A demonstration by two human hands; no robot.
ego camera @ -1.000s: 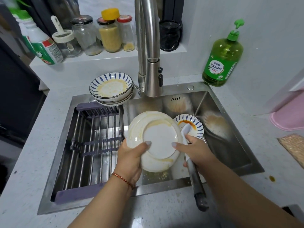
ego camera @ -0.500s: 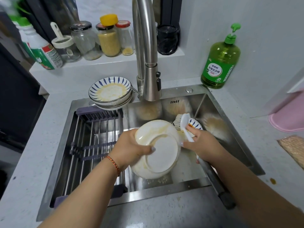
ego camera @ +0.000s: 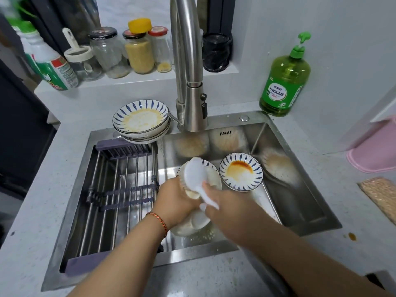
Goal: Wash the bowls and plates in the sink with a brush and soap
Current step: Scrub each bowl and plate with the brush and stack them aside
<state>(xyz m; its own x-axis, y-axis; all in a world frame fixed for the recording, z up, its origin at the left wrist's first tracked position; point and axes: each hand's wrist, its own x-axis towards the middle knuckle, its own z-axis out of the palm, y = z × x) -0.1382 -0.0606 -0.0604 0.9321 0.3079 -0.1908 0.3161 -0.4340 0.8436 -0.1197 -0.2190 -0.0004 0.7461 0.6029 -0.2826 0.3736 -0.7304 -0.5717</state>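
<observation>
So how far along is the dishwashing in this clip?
Early. Nothing looks finished: the drying rack holds no dishes. In hand: the left hand grips a stained plate over the sink while the right hand works the white brush on it. Left: the blue-patterned bowl with orange residue in the sink, and the dirty stack of bowls by the faucet.

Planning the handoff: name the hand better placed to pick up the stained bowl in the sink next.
Right. The stained bowl sits on the right hand's side, though it grips the brush. The left hand holds the plate, farther from the bowl.
</observation>
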